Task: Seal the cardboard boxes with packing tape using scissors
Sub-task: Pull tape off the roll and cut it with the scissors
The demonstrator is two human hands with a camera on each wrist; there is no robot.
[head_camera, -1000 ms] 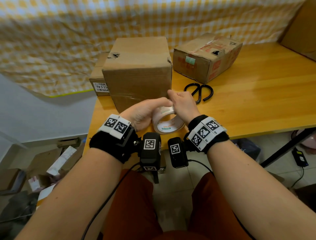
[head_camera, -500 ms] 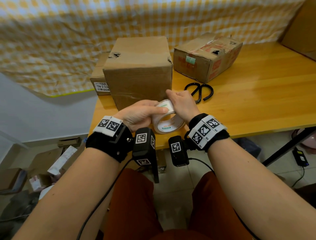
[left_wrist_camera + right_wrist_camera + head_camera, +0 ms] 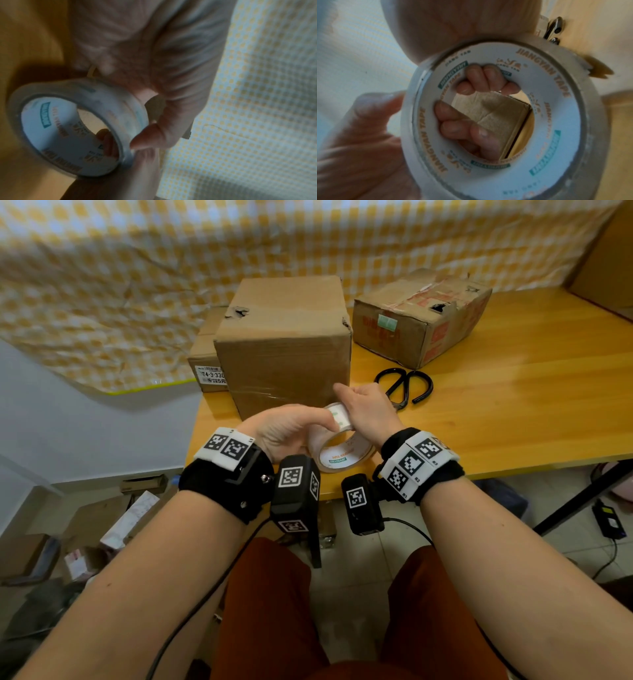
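- Tape roll (image 3: 344, 448) clamped in both grips, left hand (image 3: 286, 431) and right hand (image 3: 368, 414), fingers through core.
- Box (image 3: 284, 347) at 12 o'clock, scissors (image 3: 404, 383) at 1 o'clock, nearer right hand.

Both forearms enter from the bottom of the head frame, wrists converging mid-frame. Left hand (image 3: 287, 429) and right hand (image 3: 368, 412) each grip the tape roll (image 3: 342, 453), fingers curled through its core.
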